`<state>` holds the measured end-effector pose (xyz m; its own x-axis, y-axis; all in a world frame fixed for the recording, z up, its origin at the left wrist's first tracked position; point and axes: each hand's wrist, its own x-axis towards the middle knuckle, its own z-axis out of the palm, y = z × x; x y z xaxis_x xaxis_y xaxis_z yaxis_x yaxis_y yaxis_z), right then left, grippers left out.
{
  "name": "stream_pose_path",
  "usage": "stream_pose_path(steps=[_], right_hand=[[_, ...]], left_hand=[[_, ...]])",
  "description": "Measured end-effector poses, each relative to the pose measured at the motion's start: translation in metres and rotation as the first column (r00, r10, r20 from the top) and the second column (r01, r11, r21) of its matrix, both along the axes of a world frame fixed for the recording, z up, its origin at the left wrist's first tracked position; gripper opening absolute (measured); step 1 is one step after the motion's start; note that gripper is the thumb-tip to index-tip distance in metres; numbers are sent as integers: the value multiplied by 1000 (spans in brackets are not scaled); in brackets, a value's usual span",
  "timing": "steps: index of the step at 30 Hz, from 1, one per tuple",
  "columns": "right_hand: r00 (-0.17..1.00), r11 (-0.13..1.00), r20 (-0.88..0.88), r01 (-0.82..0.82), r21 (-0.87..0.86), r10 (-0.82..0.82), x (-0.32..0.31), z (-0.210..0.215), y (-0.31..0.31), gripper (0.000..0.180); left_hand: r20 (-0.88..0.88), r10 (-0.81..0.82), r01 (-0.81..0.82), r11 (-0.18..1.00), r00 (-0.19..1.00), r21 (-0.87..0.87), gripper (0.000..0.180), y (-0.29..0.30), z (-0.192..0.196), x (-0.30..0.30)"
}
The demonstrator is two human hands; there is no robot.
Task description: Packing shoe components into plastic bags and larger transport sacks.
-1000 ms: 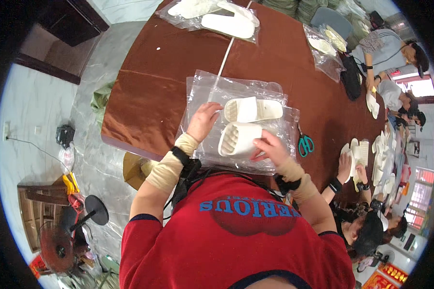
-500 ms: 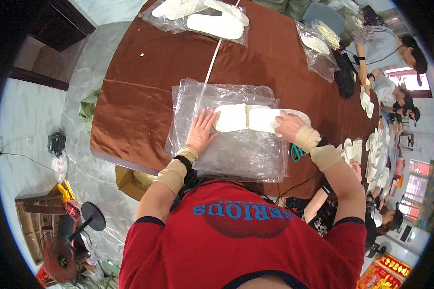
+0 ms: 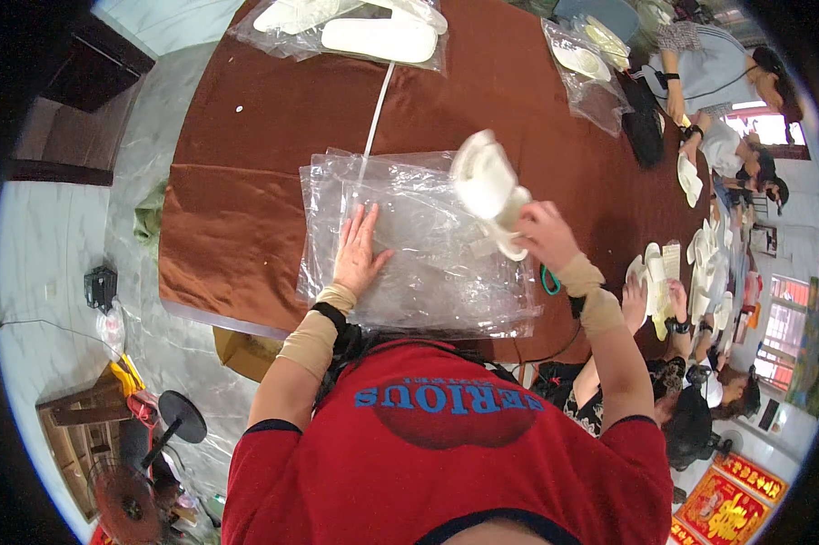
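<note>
My left hand [image 3: 360,258] lies flat, fingers spread, on a stack of clear plastic bags [image 3: 419,286] at the near side of the table. In my right hand [image 3: 547,238] is a pair of white slippers [image 3: 485,183], gripped at the near end. They are tilted up above the right part of the bags, and motion blurs them a little. A small pale piece on the bags sits just below the slippers. Close to my right wrist, a teal loop [image 3: 550,280], perhaps a scissors handle, rests on the brown cloth.
A brown cloth covers the table [image 3: 246,218]. At the far edge are bagged white slippers [image 3: 379,40], with another bagged pair [image 3: 580,62] far right. Co-workers' hands [image 3: 675,300] handle slippers at the right. A cardboard box [image 3: 246,352] stands below the table's near left edge.
My right hand has lifted the slippers off the bags and tipped them upward. My left hand stays flat on the bags. The whole view has shifted slightly.
</note>
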<state>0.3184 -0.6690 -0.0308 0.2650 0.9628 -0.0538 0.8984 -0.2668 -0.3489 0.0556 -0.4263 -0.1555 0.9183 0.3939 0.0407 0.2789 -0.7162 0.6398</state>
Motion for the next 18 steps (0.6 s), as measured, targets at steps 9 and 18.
stream_pose_path(steps=[9, 18], right_hand=[[769, 795, 202, 587, 153, -606, 5, 25, -92, 36], [964, 973, 266, -57, 225, -5, -164, -47, 23, 46]], left_hand=[[40, -42, 33, 977, 998, 212, 56, -1, 25, -10], [-72, 128, -88, 911, 989, 404, 63, -11, 16, -30]])
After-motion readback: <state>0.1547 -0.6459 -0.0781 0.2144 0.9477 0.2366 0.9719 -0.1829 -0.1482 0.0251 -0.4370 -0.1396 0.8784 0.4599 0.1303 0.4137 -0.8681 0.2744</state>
